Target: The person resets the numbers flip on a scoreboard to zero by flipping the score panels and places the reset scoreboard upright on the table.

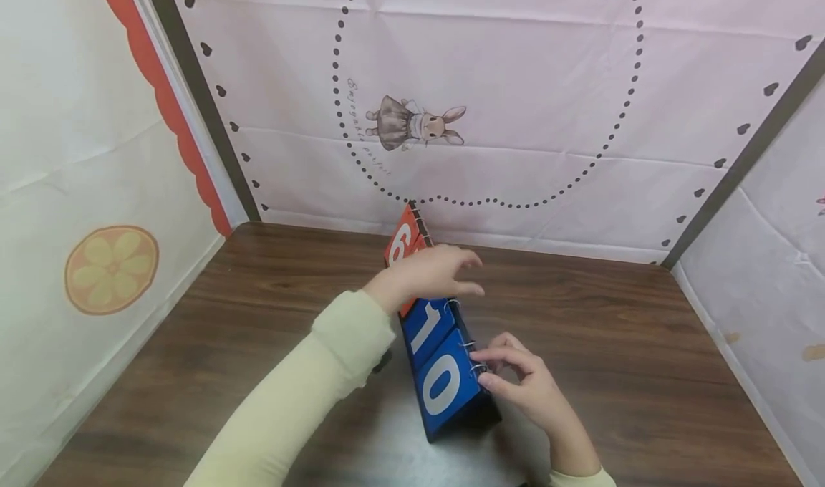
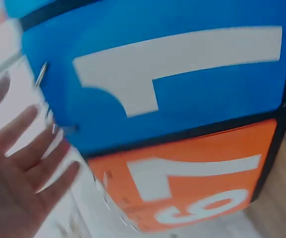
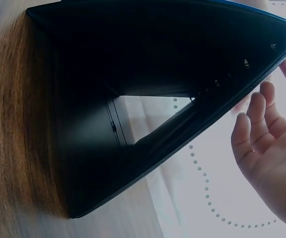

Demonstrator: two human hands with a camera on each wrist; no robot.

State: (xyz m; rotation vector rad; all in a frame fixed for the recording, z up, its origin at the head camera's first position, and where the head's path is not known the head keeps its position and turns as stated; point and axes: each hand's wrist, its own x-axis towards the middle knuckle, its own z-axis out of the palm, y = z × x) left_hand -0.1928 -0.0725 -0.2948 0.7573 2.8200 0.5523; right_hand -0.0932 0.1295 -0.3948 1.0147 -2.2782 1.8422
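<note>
Head view shows a flip scoreboard (image 1: 430, 354) standing like a tent on the brown table (image 1: 644, 372). The left hand (image 1: 433, 271) is over its middle, fingers loose, holding nothing. The right hand (image 1: 525, 379) has its thumb and finger apart, by the top edge of the blue 0 card (image 1: 451, 379), not squeezed.

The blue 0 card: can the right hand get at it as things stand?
Likely yes: the right hand is at the ringed edge of the blue 0 card, and nothing covers its numeral.
</note>
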